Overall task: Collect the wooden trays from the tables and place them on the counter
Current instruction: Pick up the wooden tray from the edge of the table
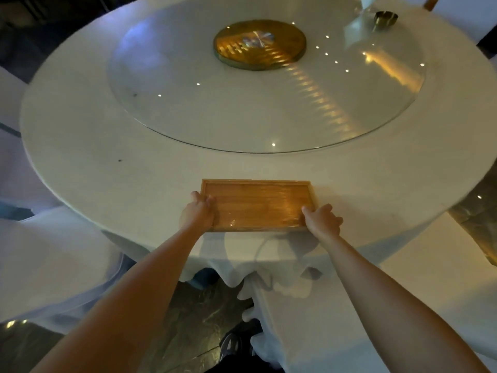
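Observation:
A rectangular wooden tray (258,203) with a low rim lies near the front edge of a round table (94,162) covered in white cloth. My left hand (197,212) grips the tray's left end, thumb over the rim. My right hand (322,220) grips its right front corner, thumb inside the rim. The tray is empty and looks flat on the cloth.
A large glass turntable (188,109) with a brass centre disc (259,44) fills the table's middle. A small metal cup (386,18) stands at the far right. White-covered chairs (40,254) flank me left and right. The floor is dark stone.

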Demonstrator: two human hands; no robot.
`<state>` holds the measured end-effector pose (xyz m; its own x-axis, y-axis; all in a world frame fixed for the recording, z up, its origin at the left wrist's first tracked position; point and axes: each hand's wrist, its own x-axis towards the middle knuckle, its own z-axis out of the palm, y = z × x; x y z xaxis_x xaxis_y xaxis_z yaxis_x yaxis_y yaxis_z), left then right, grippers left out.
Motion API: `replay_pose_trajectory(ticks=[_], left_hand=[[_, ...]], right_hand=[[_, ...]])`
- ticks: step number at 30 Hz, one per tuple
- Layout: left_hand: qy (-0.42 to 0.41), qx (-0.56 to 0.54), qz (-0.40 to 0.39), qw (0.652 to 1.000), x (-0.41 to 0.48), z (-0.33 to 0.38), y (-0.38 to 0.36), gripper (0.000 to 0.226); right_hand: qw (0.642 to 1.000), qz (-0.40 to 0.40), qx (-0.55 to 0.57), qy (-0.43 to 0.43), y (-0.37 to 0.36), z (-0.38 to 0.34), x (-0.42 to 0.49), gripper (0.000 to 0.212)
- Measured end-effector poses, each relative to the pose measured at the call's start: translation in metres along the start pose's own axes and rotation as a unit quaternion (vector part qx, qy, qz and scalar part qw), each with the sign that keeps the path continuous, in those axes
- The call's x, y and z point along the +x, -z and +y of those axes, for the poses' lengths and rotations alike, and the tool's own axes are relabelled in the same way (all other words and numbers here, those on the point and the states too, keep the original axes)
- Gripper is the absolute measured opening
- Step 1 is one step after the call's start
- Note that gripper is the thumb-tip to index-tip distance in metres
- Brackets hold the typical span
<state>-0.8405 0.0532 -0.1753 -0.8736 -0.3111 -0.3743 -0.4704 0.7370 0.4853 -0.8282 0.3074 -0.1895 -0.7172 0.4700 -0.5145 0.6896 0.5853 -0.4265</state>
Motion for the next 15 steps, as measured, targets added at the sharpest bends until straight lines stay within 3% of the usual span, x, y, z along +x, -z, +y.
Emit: replay_pose_trajectory(ticks=[5, 8, 15], left_hand=[[0.010, -0.039, 0.057, 0.998, -0.006, -0.030, 0.049, 0.039], [0.033, -0.040, 0.108, 0.993, -0.015, -0.054, 0.089, 0.038], [0.076, -0.068, 0.202, 0.974, -0.053, -0.126, 0.184, 0.042]], right_hand=[[0.994, 0.028, 0.033, 0.105, -0.007, -0.045, -0.026, 0.063], [0.980, 0.003, 0.069, 0.187, -0.018, -0.082, -0.047, 0.059], [0.947, -0.015, 0.028, 0.320, -0.050, -0.169, -0.130, 0.060]])
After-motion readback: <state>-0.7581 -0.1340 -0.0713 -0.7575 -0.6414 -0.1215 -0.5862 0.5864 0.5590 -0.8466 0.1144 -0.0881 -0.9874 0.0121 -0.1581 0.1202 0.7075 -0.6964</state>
